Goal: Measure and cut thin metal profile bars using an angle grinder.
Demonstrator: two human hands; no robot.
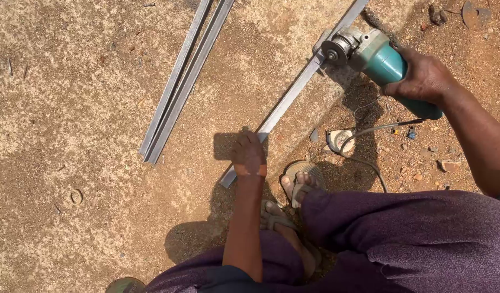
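Hard, bright sunlight floods the scene. Shadows are short, dark and sharp-edged, falling toward 7 o'clock below the left hand [249,154] and the grinder [372,57]. Pale ground near 12 o'clock is slightly washed out. Focus is sharp throughout.

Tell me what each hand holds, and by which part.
Right hand grips the teal angle grinder by its body. Left hand presses on the metal bar near its lower end.

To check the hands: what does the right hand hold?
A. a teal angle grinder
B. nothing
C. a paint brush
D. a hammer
A: the right hand grips the body of a teal angle grinder, whose disc sits at the metal bar that the left hand presses to the ground.
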